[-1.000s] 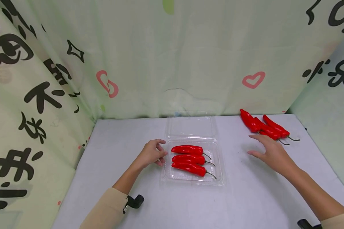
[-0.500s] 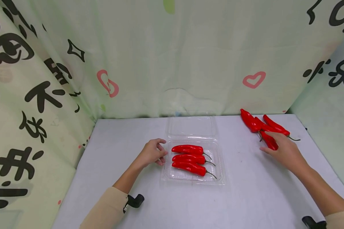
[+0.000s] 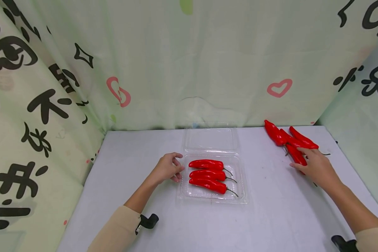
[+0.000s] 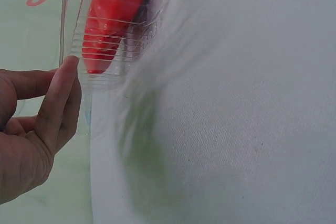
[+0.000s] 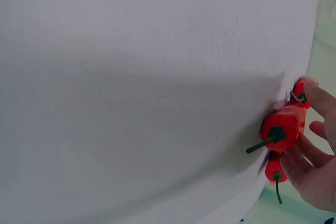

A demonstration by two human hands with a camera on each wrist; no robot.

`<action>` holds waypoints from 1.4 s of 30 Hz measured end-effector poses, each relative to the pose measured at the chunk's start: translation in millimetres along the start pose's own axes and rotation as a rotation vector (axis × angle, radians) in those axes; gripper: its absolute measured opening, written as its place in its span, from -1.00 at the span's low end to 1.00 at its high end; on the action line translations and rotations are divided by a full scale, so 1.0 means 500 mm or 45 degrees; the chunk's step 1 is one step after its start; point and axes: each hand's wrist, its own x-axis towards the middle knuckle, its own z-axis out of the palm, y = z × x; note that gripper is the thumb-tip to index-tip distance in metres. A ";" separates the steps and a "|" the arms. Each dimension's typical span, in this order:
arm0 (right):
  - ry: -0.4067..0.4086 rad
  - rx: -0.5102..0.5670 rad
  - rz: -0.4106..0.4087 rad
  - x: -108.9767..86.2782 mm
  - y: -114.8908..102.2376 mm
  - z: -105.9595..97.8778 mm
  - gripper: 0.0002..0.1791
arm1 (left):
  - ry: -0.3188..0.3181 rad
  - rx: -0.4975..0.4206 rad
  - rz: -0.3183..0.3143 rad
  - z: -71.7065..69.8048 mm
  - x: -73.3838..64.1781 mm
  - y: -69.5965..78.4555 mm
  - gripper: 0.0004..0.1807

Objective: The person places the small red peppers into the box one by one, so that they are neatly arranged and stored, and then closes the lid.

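Note:
My left hand (image 3: 168, 168) is beside the left edge of a clear plastic clamshell box (image 3: 189, 196), fingers loosely bent, a fingertip right at its wall in the left wrist view. Three red chili peppers (image 3: 205, 174) lie side by side in the box's base, green stems to the right. At the table's back right, my right hand (image 3: 319, 168) grips a red chili pepper (image 5: 286, 129) between thumb and fingers, its stem sticking out toward me. Just behind it lie other red chili peppers (image 3: 273, 132), close together, partly covered by my right hand.
The box's transparent lid (image 3: 211, 140) stands open toward the back. A white cloth covers the table (image 3: 138, 147). A pale green printed curtain (image 3: 208, 70) hangs along the table's back edge and both sides. Small black devices (image 3: 149, 221) sit at both sleeves.
My right hand has moved right and taken hold of a front chili pepper, which has swung out from the others, stem toward me. The left hand and box have stayed in place.

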 end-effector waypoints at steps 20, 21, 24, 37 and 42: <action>-0.066 -0.040 0.035 0.001 0.009 0.011 -0.06 | -0.005 -0.007 -0.011 0.000 0.001 0.000 -0.45; -0.065 -0.040 0.039 0.001 0.009 0.011 -0.06 | -0.005 -0.005 -0.009 -0.001 0.001 0.000 -0.45; -0.060 -0.039 0.045 0.001 0.006 0.011 -0.07 | -0.006 -0.007 -0.007 -0.001 0.001 -0.001 -0.45; -0.097 -0.044 0.078 -0.001 0.001 -0.002 -0.07 | -0.008 -0.005 -0.004 0.000 0.002 -0.002 -0.45; -0.113 -0.047 0.097 -0.001 0.000 -0.009 -0.05 | -0.006 0.006 -0.001 0.000 0.003 -0.004 -0.45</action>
